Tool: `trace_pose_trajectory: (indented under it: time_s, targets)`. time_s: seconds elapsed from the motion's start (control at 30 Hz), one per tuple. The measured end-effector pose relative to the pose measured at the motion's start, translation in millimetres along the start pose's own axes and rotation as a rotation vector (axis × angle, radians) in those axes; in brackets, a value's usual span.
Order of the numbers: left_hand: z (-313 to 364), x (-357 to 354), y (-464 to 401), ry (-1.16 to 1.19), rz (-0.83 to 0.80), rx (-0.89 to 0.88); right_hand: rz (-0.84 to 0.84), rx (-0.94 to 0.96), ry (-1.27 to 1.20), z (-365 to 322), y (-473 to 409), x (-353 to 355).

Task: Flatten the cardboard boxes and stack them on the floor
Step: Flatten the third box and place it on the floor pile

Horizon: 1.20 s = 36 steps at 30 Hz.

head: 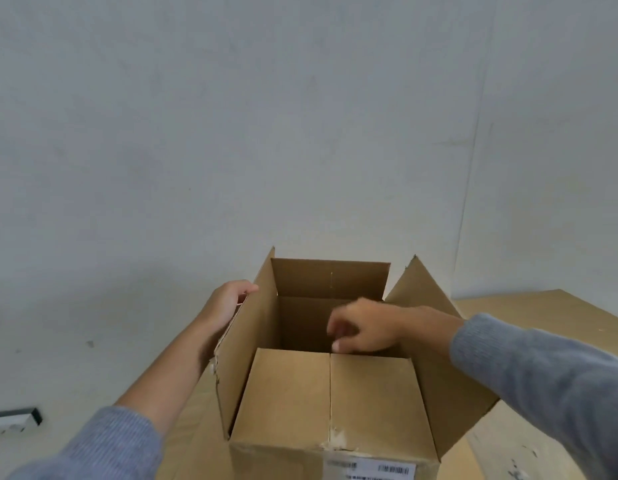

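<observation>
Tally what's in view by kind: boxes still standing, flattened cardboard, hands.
Boxes standing: 1, open box
Flattened cardboard: 1 sheet visible, under the box; more layers cannot be told
Hands: 2, left hand, right hand
Total: 4

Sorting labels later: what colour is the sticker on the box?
White with black barcodes, on the box's near side; sticker, head view.

White barcode label (369, 470) on the cardboard box (331, 393); print too blurred to read.

I'm seeing the open box (331, 393) sitting mid-frame, left hand (227, 303) on its left flap, right hand (364, 329) over the opening.
</observation>
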<state>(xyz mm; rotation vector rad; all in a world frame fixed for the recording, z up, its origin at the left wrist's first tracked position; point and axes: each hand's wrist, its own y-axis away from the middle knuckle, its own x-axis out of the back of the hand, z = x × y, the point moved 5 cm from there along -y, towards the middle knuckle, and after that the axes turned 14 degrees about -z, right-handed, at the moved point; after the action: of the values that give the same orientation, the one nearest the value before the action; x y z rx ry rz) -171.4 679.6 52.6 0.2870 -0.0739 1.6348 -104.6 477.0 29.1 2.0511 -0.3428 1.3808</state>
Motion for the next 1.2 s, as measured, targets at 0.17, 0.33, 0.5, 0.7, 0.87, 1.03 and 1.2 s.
trace_pose_trajectory:
  time_s: [0.17,0.33,0.5,0.7,0.87,1.03,1.2]
  targets:
    - [8,-24,6,0.226,-0.032,-0.114,-0.148,-0.055,-0.050,-3,11,-11]
    - [21,-42,10,0.505,-0.088,-0.144,0.095,-0.088,-0.087,8,41,42]
    - [43,-63,3,0.493,-0.269,-0.231,0.389,-0.098,-0.092,18,74,91]
    - [81,-86,9,0.435,-0.136,-0.488,0.593,-0.078,-0.144,24,98,139]
    - [113,-77,17,-0.162,0.404,-0.755,0.746,-0.022,-0.210,25,91,152]
    - [123,-76,19,-0.366,0.561,-0.864,0.863,0.029,-0.389,33,76,147]
    - [133,-73,17,-0.280,0.519,-0.935,1.067,0.135,-0.583,41,75,138]
